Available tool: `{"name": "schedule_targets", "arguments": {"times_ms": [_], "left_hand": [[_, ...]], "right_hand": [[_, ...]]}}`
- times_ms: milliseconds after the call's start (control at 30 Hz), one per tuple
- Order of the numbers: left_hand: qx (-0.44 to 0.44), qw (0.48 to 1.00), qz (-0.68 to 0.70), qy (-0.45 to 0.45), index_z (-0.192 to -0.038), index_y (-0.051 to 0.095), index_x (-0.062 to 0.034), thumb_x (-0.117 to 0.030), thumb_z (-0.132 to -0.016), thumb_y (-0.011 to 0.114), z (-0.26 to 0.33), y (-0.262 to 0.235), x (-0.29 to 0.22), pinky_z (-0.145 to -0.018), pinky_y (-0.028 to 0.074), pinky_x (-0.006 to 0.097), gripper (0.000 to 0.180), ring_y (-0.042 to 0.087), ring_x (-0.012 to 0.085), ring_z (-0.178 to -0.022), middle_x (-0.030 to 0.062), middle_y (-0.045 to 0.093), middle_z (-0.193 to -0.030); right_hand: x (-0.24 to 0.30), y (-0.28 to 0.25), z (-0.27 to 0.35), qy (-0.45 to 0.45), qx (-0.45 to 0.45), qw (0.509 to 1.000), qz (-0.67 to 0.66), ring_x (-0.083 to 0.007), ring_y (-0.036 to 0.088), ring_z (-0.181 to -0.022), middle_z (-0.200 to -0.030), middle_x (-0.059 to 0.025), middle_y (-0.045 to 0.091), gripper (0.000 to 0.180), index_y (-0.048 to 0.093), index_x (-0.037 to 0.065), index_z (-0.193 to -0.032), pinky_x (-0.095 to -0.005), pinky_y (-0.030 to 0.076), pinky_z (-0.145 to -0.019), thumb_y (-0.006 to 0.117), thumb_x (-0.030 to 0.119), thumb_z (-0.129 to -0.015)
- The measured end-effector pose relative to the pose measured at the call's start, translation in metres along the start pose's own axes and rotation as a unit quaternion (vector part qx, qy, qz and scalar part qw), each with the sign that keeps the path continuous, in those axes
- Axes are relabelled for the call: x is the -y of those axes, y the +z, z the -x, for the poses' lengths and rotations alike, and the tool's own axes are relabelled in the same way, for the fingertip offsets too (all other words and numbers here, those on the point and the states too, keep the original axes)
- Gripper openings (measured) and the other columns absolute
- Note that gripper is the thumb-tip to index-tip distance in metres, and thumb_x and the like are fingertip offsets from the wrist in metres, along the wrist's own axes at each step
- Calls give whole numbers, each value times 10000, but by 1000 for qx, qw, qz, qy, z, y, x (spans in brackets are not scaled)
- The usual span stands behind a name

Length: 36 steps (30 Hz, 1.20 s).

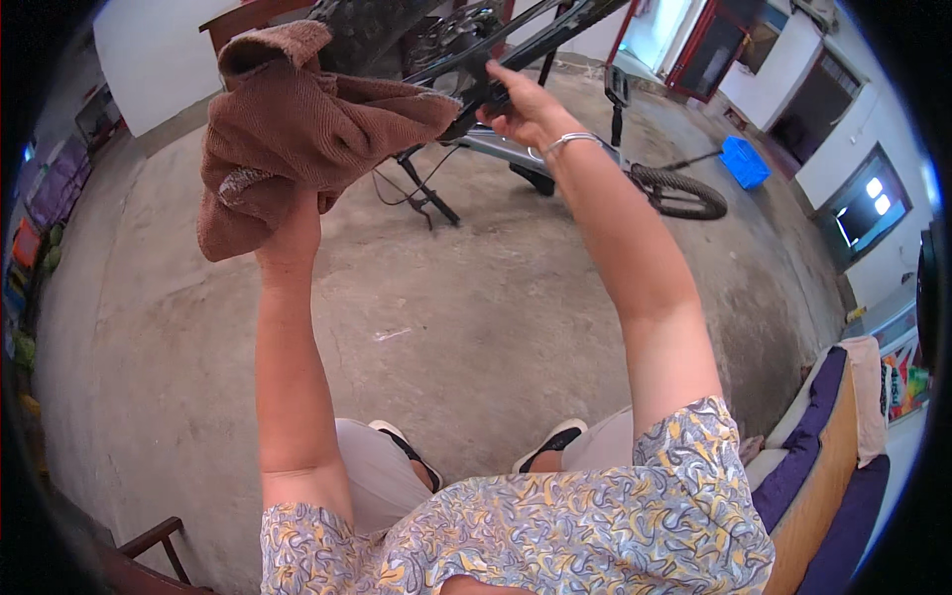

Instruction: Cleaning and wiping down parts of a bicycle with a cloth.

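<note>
A brown towel [297, 129] hangs bunched over my left hand [293, 233], which grips it from below; the cloth hides most of the fingers. The towel is up against the rear part of a black and grey bicycle [526, 151], beside its knobby tire [362, 35] at the top edge. My right hand [521, 107], with a bracelet at the wrist, is closed around a dark tube of the bicycle. To the right of that hand, a black pedal [617, 87] sticks up. The bicycle's other wheel [684, 193] is low near the floor.
Bare concrete floor [446, 317] lies between my feet and the bicycle. A blue crate [744, 162] stands at the far right. A wooden sofa with purple cushions [808, 446] is close on my right. A dark wooden chair part [154, 540] is at the lower left.
</note>
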<state>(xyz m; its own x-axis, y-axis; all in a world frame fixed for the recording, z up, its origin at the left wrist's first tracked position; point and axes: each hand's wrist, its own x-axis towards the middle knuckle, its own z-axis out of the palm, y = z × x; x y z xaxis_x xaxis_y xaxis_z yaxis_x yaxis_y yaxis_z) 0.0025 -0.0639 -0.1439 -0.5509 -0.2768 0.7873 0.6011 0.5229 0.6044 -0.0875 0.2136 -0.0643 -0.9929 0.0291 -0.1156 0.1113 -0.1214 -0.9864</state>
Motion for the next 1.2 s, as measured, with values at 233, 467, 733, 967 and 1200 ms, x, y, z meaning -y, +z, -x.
{"name": "schedule_targets", "arguments": {"times_ms": [233, 467, 733, 967, 1200], "left_hand": [[16, 993, 0, -118, -1142, 509, 5, -359, -887, 546, 9, -30, -8, -961, 331, 353, 446, 466, 255, -1108, 131, 548, -1166], [51, 996, -15, -75, -1133, 511, 18, -336, -888, 521, 13, -50, 2, -883, 402, 387, 431, 538, 285, -987, 161, 587, -1073], [196, 976, 98, -1, -1134, 511, 23, -334, -884, 517, 10, -83, -11, -863, 420, 396, 436, 553, 295, -958, 170, 592, -1052], [304, 923, 222, 74, -1135, 511, 27, -332, -880, 512, -19, -54, -48, -845, 435, 404, 441, 566, 304, -932, 179, 596, -1033], [393, 872, 273, 105, -1136, 511, 31, -331, -875, 508, -25, -57, -81, -828, 450, 412, 446, 579, 313, -907, 187, 600, -1014]], "right_hand": [[-75, 55, -26, -31, -31, 998, -48, -170, 528, -591, -862, -65, 535, 628, 301, 215, -1245, -258, 338, -400, 701, 255, -763], [-150, 92, -49, -84, -4, 996, 3, -170, 527, -630, -914, -97, 527, 695, 320, 144, -1251, -320, 407, -434, 695, 135, -667], [-222, 127, -72, -219, 28, 970, -96, -207, 546, -929, -1086, -150, 510, 841, 259, 47, -1247, -308, 475, -771, 813, 277, -658], [-196, 86, -49, -318, 4, 947, 51, -161, 581, -738, -1021, -143, 543, 899, 217, 35, -1285, -294, 495, -595, 806, 293, -657], [-173, 102, -26, -173, 24, 981, -80, -217, 548, -974, -1138, -166, 509, 876, 283, 41, -1275, -309, 485, -760, 813, 353, -651]]}}
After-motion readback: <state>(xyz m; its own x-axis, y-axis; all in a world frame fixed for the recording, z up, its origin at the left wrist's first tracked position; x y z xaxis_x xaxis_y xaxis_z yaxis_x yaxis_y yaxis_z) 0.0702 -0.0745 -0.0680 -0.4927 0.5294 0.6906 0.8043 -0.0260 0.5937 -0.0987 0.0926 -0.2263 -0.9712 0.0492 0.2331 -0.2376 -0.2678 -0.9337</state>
